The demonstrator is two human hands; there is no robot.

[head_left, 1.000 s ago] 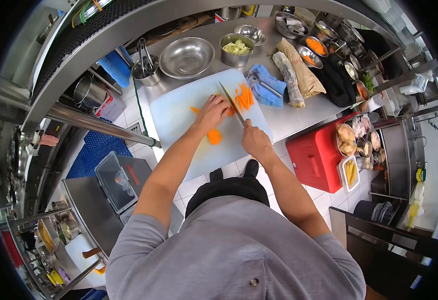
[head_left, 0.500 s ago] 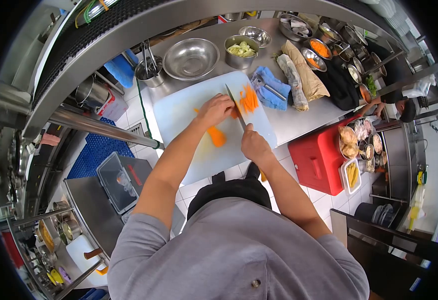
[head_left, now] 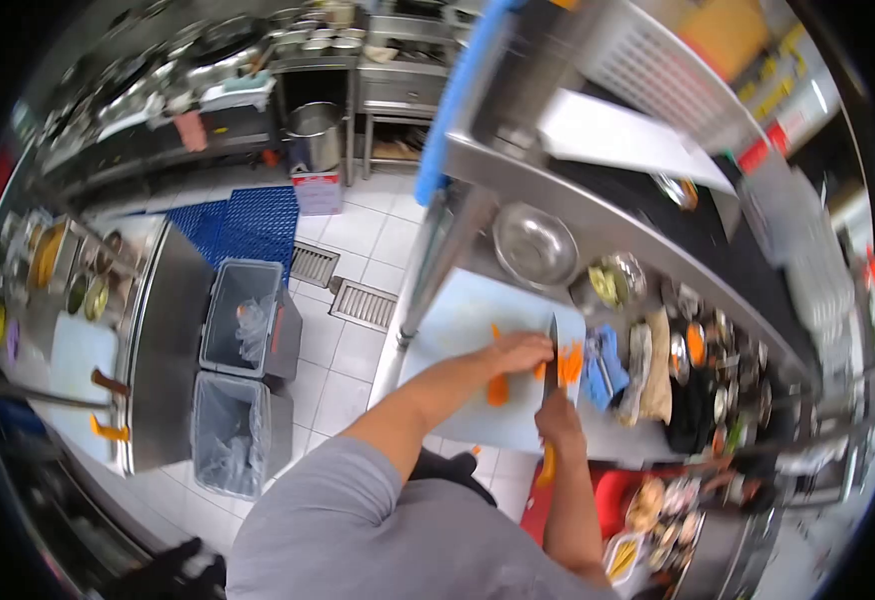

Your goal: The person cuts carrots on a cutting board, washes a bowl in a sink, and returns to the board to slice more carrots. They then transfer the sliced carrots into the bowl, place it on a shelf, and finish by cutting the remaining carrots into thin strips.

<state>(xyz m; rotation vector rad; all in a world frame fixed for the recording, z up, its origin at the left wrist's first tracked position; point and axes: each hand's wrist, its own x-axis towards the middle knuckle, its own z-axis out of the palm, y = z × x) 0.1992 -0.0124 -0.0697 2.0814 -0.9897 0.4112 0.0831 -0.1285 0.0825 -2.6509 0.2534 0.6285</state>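
Note:
A pale cutting board (head_left: 448, 310) lies on the steel counter. My left hand (head_left: 520, 353) is closed over a piece of carrot (head_left: 540, 371), its fingers bent beside the blade. In my right hand (head_left: 560, 420) is a kitchen knife (head_left: 554, 345) with a yellow handle, its blade pointing away from me. Cut carrot strips (head_left: 570, 364) form a small heap on the blade's right side. Another carrot chunk (head_left: 499, 391) rests on the board below my left hand. Most of the held carrot is hidden by the fingers.
Beyond the board stand a steel bowl (head_left: 536, 245) and a pot of pale green pieces (head_left: 610, 285). A blue cloth (head_left: 605, 368) lies to the right, near a brown paper bundle (head_left: 655, 370). A steel shelf (head_left: 598, 215) overhangs the counter. Grey bins (head_left: 241, 318) stand left.
The view has swung left and tilted, bringing the bins and stoves into sight and shifting the board rightward. Both hands stay at the carrot and knife.

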